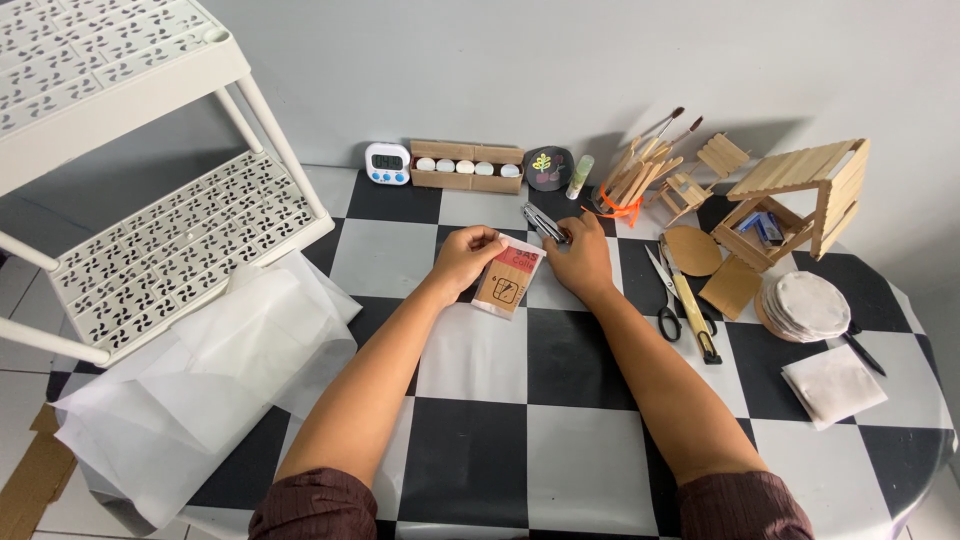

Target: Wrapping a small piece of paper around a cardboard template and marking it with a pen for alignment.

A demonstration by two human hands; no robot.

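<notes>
Two bare forearms stretch over the glossy checkered desk (480, 440), left hand (463, 257) pinching a flat red-and-tan packet (508, 280), right hand (582, 262) gripping a slim metal tool (543, 222).

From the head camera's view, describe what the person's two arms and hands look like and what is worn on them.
Both forearms are bare from the elbow down. Dark maroon-brown fabric sleeves with a fine woven texture are pushed up and bunched above each elbow, at the picture's bottom edge. The left hand and right hand are bare: no gloves, and no rings, watch or bracelets show. Fingernails look short and unpainted, as far as can be seen.
</notes>
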